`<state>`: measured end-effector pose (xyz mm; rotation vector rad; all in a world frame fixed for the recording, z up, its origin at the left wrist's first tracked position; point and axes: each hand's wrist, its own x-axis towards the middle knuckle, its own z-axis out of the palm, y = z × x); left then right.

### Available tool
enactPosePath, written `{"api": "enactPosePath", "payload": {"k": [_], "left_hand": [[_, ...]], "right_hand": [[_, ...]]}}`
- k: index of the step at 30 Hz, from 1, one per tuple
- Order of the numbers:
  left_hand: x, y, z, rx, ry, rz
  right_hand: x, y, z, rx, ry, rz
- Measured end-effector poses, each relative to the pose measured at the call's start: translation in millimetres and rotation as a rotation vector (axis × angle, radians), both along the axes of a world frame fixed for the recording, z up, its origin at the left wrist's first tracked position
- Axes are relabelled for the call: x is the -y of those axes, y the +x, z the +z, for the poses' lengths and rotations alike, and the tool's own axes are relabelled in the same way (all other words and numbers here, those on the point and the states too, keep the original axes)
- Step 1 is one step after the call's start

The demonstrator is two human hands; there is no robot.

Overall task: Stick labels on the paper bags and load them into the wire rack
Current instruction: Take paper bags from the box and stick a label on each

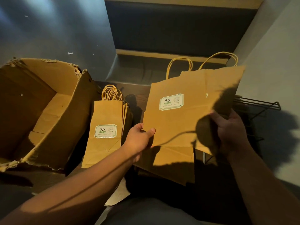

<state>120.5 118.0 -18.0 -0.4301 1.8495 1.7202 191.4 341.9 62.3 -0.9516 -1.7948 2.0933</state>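
**Brown paper bag held up over the tabletop**

Cardboard first: a big torn box lies open on its side at the left edge of the dark tabletop. Beside it a stack of flat paper bags rests, its top one carrying a white label. Right of that, a larger labelled bag is lifted clear, handles up, above more flat bags. A black wire rack stands at the right edge, partly behind the bag. The left hand pinches the bag's lower left corner, thumb on front. The right hand grips its lower right edge, fingers curled round it. Its sticker reads 9.9.
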Motion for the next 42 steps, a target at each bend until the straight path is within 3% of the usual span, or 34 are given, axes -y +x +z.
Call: {"api": "enactPosePath", "payload": {"k": [3,6,14,17,21,24,26,27,30,32,35,39,42], "left_hand": [[11.4,0.1,-15.3,-0.096,-0.273,-0.078],[19.8,7.2,-24.3,-0.14,-0.464,-0.162],[26.8,17.9,-37.7,-0.233,-0.655,-0.318],[27.3,17.8,-37.9,-0.251,-0.669,-0.342],[26.6,17.4,-41.2,-0.19,-0.64,-0.35],[25.6,17.6,-41.9,-0.12,-0.571,-0.247],[25.1,17.4,-39.9,-0.073,-0.54,-0.195],[25.1,17.8,-39.8,-0.09,-0.542,-0.209],[26.8,19.5,-44.1,-0.166,-0.579,-0.353],[25.8,20.2,-46.0,-0.145,-0.604,-0.451],[20.4,21.5,-46.8,-0.135,-0.606,-0.512],[18.1,19.7,-57.7,-0.153,-0.634,-0.525],[19.9,19.2,-63.0,-0.15,-0.653,-0.537]], "right_hand": [[-6.0,-3.1,7.1,-0.003,-0.018,-0.071],[-11.0,-2.9,13.9,-0.012,0.176,0.002],[-0.6,-3.0,12.8,0.156,1.018,0.275],[21.9,-9.0,5.8,0.309,1.168,0.338],[66.9,-27.2,-21.3,0.615,0.714,0.599],[95.4,-20.8,-63.7,0.56,0.455,0.781],[101.6,-11.9,-84.5,0.497,0.179,0.637],[98.9,-7.5,-93.8,0.448,0.182,0.543],[84.7,12.2,-115.8,0.469,0.558,0.333],[80.9,32.6,-127.8,0.51,0.692,0.23],[82.0,59.3,-139.3,0.544,0.701,0.31],[49.0,49.0,-147.9,0.605,0.883,0.366],[20.2,22.6,-147.3,0.657,0.694,0.311]]}}
